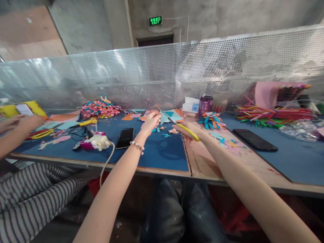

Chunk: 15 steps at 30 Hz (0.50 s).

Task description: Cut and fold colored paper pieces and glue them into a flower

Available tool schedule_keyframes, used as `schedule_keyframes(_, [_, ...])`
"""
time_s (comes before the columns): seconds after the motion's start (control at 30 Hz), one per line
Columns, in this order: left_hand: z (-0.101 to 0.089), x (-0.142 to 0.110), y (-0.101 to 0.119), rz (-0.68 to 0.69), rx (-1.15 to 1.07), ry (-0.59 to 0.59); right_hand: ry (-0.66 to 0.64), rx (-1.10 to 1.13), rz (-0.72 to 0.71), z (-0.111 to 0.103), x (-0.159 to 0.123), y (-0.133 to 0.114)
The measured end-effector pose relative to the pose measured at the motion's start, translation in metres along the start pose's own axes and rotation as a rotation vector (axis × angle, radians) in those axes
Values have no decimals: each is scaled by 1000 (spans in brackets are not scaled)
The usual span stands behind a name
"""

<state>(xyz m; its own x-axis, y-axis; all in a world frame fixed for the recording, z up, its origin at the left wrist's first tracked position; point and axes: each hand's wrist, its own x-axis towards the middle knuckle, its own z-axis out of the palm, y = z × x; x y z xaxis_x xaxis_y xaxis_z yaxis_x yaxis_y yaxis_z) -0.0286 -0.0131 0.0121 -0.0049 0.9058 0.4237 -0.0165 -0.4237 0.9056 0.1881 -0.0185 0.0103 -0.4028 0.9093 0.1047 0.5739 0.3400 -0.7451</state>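
Observation:
My right hand [188, 130] is closed round the yellow-handled scissors [192, 134], whose metal blades point up and left toward my other hand. With fingers pinched together, my left hand [151, 122] is at the blade tips; what it pinches is too small to make out. Below and between the hands, small cut paper pieces [173, 131] in orange and teal are scattered on the blue mat [162, 152]. Behind them lie teal and orange paper sheets [167, 116]. A fringed paper bundle [210, 119] sits right of my right hand.
Around stand a phone [125, 137], a power strip [97, 141] with its cord, a dark phone [255, 139], a purple cup [206, 105], a tissue pack [191, 106], a paper pile [100, 108] and coloured sticks [275, 113]. A co-worker's hands [27, 125] are at left. A perforated metal screen [152, 74] runs behind.

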Motion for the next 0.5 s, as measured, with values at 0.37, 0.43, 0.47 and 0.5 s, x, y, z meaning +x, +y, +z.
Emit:
schedule_keyframes(0.37, [-4,4,0,74,-27,134,45,16,-59,3,2,5])
schedule_keyframes(0.43, [-4,4,-1,108,-12,128,41,25,-54,4,2,6])
schedule_keyframes(0.47, [-4,4,-1,122,-6,128,39,25,-50,4,2,7])
schedule_keyframes(0.5, [-4,3,-1,131,-1,130,38,22,-48,4,2,6])
